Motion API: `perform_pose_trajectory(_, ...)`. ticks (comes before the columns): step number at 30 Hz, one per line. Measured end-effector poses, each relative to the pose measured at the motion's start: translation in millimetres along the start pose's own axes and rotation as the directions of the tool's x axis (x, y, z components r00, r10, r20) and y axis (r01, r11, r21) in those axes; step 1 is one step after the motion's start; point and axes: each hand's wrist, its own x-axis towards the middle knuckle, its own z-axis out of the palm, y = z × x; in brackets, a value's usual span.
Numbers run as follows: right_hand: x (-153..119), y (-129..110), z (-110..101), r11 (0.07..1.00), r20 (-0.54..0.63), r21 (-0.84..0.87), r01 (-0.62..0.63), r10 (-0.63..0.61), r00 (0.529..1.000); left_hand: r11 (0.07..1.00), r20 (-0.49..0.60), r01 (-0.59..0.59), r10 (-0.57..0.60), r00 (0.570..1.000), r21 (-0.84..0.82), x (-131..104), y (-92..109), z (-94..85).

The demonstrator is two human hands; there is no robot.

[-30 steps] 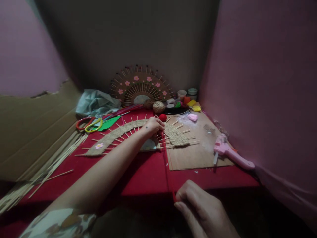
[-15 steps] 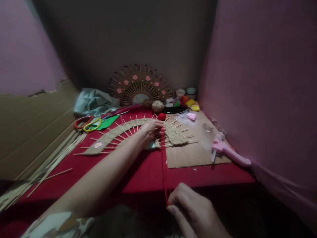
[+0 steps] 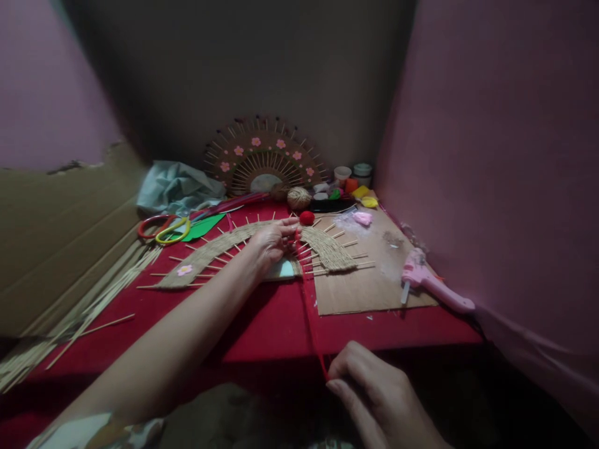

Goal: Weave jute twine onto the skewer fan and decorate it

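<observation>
Red yarn [image 3: 311, 305] runs from my left hand [image 3: 275, 243] down past the table's front edge to my right hand [image 3: 369, 390]. My left hand's fingers are closed on its upper end, over a fan-shaped frame of sticks woven with tan twine [image 3: 219, 248]. A pink flower [image 3: 185, 270] lies on the frame's left end. The fingertips of my right hand pinch the lower end of the yarn. A small red ball [image 3: 307, 217] sits just beyond my left fingertips.
Scissors [image 3: 173, 231] and loose sticks [image 3: 107, 284] lie at left. A pink glue gun [image 3: 435, 284] rests at right, beside a cardboard sheet [image 3: 369, 299]. A finished-looking flowered fan [image 3: 266, 153] and twine ball [image 3: 298, 198] stand behind.
My left hand has moved a little to the left, and my right hand slightly to the right. The yarn between them now slants more.
</observation>
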Motion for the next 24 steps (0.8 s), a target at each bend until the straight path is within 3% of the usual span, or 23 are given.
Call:
perform_pose_trajectory(7, 19.0, -1.7, -14.7, 0.984, -0.050, 0.072, -0.161, 0.165, 0.985, 0.967, -0.116, -0.252, 0.247, 0.962, -0.031, -1.1, 18.3, -19.7)
perform_pose_trajectory(13, 50.9, 2.7, -25.8, 0.959, -0.082, 0.108, -0.263, 0.272, 0.959, 0.857, -0.193, -0.514, 0.498, 0.846, -0.043, -14.7, 38.4, -36.0)
perform_pose_trajectory(20, 116.9, 13.4, -36.5, 0.957, -0.180, 0.094, -0.274, 0.287, 0.941, 0.735, -0.289, -0.676, 0.657, 0.697, 0.041, -15.1, 56.8, -72.6)
perform_pose_trajectory(22, 139.2, 16.3, -32.0, 0.948, -0.141, 0.114, -0.297, 0.312, 0.940, 0.714, -0.289, -0.695, 0.685, 0.669, 0.084, -13.1, 60.0, -81.8)
perform_pose_trajectory(24, 161.5, 21.6, -21.2, 0.956, -0.054, 0.133, -0.262, 0.271, 0.961, 0.715, -0.297, -0.693, 0.683, 0.667, 0.088, -10.4, 60.7, -88.7)
